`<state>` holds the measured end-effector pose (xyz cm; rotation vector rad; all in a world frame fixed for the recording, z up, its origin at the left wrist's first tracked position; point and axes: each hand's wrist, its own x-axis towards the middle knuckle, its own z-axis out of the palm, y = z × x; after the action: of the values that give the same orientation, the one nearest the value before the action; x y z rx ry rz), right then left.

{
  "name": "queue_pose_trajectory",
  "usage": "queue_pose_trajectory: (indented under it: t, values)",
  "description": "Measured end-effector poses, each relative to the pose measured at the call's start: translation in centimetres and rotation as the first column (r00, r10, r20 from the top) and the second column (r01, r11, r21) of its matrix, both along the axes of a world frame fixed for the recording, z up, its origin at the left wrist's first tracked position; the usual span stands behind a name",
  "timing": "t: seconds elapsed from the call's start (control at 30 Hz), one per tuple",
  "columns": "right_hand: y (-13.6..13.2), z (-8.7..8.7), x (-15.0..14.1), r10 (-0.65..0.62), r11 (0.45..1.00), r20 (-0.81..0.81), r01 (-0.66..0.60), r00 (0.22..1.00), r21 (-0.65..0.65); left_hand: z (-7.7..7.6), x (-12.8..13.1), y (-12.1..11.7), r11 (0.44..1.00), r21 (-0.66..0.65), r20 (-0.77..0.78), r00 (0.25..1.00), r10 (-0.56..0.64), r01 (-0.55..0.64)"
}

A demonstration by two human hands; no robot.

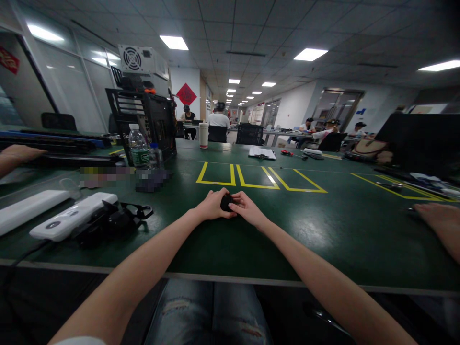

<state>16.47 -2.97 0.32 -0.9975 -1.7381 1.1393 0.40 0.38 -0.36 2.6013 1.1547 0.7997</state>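
Note:
Close together over the green table (201,249), my left hand (212,205) and my right hand (247,208) grip a small dark object (226,203) between them. It looks black and rounded; the fingers cover much of it, so its kind cannot be told. The left fingers curl over its left side and top, while the right thumb and fingertips press on its right side. Just beyond my hands, yellow tape outlines (217,182) mark the tabletop.
On the left lie a white power strip (74,215), black straps (104,221) and bottles (139,148) beside an open computer case (161,120). A white cup (203,135) and a clipboard (261,153) stand farther back. Other people's hands (440,225) rest at both sides.

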Motion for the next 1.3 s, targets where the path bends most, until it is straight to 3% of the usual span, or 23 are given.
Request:
queue_pose_trajectory:
  t: [0.13,0.33,0.57,0.7,0.87,1.0,1.17,1.3]
  values:
    - [0.1,0.0,-0.1,-0.012,0.998,-0.011,0.012,1.0,0.06,0.1,-0.1,0.0,1.0,0.005,0.007,1.0,-0.027,0.027]
    - [0.2,-0.1,0.0,-0.065,0.998,0.075,0.066,0.995,-0.003,0.0,-0.1,0.1,1.0,0.009,-0.007,1.0,-0.01,0.01]
    - [0.5,-0.5,0.1,0.032,0.999,-0.027,-0.031,0.999,0.017,-0.1,-0.1,0.1,0.999,0.016,0.011,0.999,-0.034,0.034]
    - [0.6,-0.7,-0.1,-0.02,0.998,-0.035,0.022,0.999,0.057,0.1,0.0,0.0,1.0,0.01,0.011,1.0,-0.028,0.028]
    - [0.6,-0.6,0.1,-0.077,0.997,0.053,0.076,0.996,0.014,-0.1,0.0,0.1,1.0,0.01,0.009,1.0,-0.011,0.011]
    - [0.6,-0.6,0.3,-0.042,0.999,0.078,0.041,0.996,0.016,-0.1,0.1,0.1,1.0,0.018,0.003,1.0,-0.022,0.022]
    - [0.6,-0.8,0.3,0.029,0.999,-0.018,-0.028,0.999,0.038,0.2,0.0,-0.1,0.999,0.014,0.005,0.999,-0.034,0.033]
    - [0.8,-1.1,0.3,0.015,0.997,-0.026,-0.013,1.0,0.074,0.1,-0.1,-0.1,0.999,0.016,0.006,0.999,-0.035,0.035]
